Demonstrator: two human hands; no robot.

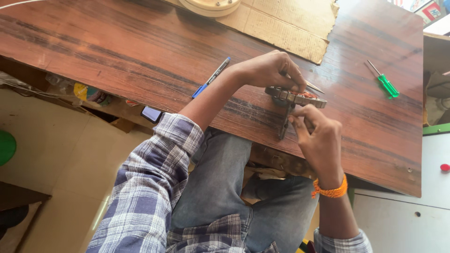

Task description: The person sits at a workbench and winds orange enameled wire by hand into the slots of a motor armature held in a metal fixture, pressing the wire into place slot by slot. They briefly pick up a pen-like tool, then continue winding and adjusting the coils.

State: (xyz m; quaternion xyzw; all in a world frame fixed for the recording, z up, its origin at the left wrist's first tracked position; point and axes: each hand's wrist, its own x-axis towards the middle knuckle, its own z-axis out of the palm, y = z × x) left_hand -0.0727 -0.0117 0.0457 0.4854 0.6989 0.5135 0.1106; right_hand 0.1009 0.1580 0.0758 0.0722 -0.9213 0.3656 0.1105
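Nearest the body, just short of the table's front edge, the right hand is curled with its thumb and fingertips pinched on the lower end of a dark metal stem that hangs down from a small metal part. An orange thread band circles that wrist, and a checked cuff shows further back along the arm.

Directly beyond the right hand, touching the same piece from the far side, the left hand is closed over the upper end of the metal part, fingers folded down on it; a thin pointed metal tip sticks out from under those fingers, though what it belongs to is hidden by the hand. The part itself sits between the two hands, low over the wooden table; whether it rests on the surface cannot be told. Something reddish shows on top of it.

To the outer side of the left forearm, a blue pen lies flat on the wood, near the hand but apart from it. On the right hand's outer side, well apart, lies a green-handled screwdriver.

Farther off, beyond the left hand, a torn sheet of cardboard covers the far table, with a pale round wooden disc resting on it at the picture's edge.
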